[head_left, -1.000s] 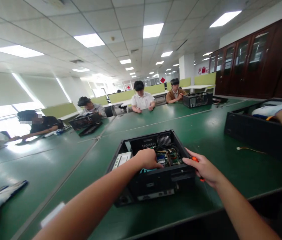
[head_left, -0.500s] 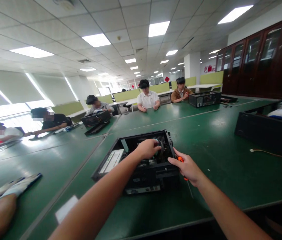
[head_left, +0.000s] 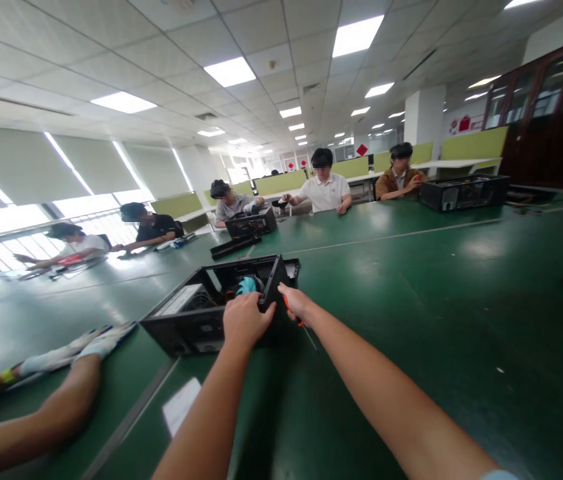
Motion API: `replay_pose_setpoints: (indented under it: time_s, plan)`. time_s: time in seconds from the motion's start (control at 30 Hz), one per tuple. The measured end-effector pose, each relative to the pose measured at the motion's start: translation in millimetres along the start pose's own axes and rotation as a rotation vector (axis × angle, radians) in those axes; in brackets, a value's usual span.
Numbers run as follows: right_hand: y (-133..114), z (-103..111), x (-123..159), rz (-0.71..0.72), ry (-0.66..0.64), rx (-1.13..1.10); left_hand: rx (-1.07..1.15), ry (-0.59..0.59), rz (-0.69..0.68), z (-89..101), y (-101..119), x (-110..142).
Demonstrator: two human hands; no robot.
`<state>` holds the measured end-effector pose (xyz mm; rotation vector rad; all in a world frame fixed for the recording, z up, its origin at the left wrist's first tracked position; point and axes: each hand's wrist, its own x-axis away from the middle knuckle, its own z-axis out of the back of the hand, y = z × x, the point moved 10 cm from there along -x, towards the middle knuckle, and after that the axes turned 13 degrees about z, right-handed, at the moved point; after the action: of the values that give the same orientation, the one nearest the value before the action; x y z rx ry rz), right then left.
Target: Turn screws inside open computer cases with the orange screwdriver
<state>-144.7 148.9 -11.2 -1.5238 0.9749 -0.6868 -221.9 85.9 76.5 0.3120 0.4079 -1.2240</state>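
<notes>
An open black computer case point(head_left: 191, 320) lies on the green table point(head_left: 411, 280) in front of me, with a teal fan point(head_left: 247, 285) and a silver power supply showing inside. My left hand point(head_left: 245, 321) grips the case's near right corner. My right hand point(head_left: 295, 303) presses against the case's right side wall and holds an orange-handled screwdriver point(head_left: 286, 305), its thin shaft pointing down toward the table.
A co-worker's gloved hand point(head_left: 74, 350) and bare forearms rest on the table at the left. A white paper slip point(head_left: 181, 405) lies near my left arm. Other people sit along the far edge with black cases point(head_left: 464, 192) before them.
The view has swung right and the case now sits further left. My left hand came out of the case's inside onto its near corner. My right hand kept the screwdriver at the side wall.
</notes>
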Motion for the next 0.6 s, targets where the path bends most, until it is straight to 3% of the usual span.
replay_pose_setpoints:
  time_s: [0.1,0.17,0.27,0.37,0.43,0.47,0.53,0.6]
  plan:
    - [9,-7,12,-0.062,-0.036,-0.027,-0.070,0.053,0.074,-9.5,-45,-24]
    - [16,4,38,-0.093,-0.065,-0.065,-0.070,0.071,0.112,-10.4,-76,-35]
    - [26,49,85,-0.131,-0.063,-0.147,-0.060,0.105,0.161,-1.8,-116,-49]
    - [26,116,121,-0.110,0.029,-0.249,0.060,0.155,0.257,14.7,-127,-60]
    - [21,156,136,-0.070,0.089,-0.317,0.217,0.175,0.264,21.2,-102,-53]
    - [18,171,141,-0.044,0.112,-0.347,0.309,0.174,0.224,21.0,-77,-43]
    - [13,191,148,0.002,0.136,-0.395,0.399,0.138,0.086,10.6,-10,-10]
    - [13,197,152,0.027,0.140,-0.428,0.607,0.011,-0.156,-11.2,66,38]
